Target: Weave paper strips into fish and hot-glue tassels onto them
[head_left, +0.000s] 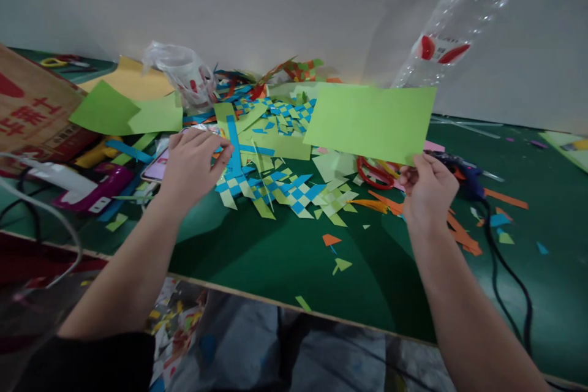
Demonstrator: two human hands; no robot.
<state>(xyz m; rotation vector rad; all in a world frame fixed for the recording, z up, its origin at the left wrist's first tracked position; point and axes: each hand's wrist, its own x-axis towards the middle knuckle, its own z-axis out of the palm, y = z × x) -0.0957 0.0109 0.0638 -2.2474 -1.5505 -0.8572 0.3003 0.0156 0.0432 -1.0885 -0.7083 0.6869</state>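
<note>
Pinched at its lower right corner, a light green sheet of paper (372, 119) is held up over the table by my right hand (430, 187). My left hand (195, 162) hovers at the left with fingers loosely bent, thumb apart, and nothing visible in it. Partly hidden behind that hand is a phone (156, 166). Just right of its fingertips is a blue paper strip (233, 147). Between my hands lie woven blue-and-green paper pieces (298, 195). Red-handled scissors (374, 174) lie under the sheet, beside my right hand.
A clear plastic bottle (448, 43) and a plastic-wrapped cup (190, 76) stand by the wall. A paper bag (39, 110) and a magenta device (98, 187) are at left. A glue gun (468, 174) with a black cord (509, 275) lies right. Paper scraps litter the green table (285, 257).
</note>
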